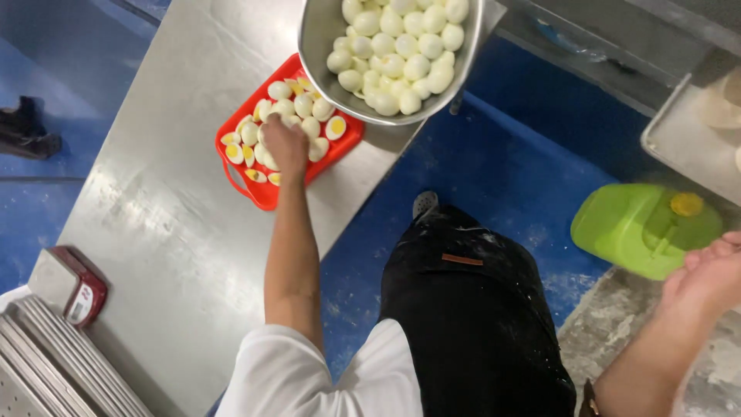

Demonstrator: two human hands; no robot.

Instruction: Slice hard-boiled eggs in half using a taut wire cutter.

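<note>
My left hand (284, 143) reaches down into a red plastic basket (262, 193) filled with halved boiled eggs (309, 116), yolks showing. Its fingers curl among the halves and are hidden, so I cannot see whether they grip one. Just behind the basket stands a large steel bowl (316, 46) heaped with whole peeled eggs (401, 46). My right hand (706, 270) is at the far right edge, fingers loosely apart and holding nothing, above a flour-dusted surface beside a green plastic jug (625, 228) with a yellow cap.
Basket and bowl sit on a long steel table (177, 216). A small red and white scale (73, 289) stands at its near left end. A metal tray (679, 147) is at the upper right. Blue floor lies between. A dark shoe (27, 131) shows at far left.
</note>
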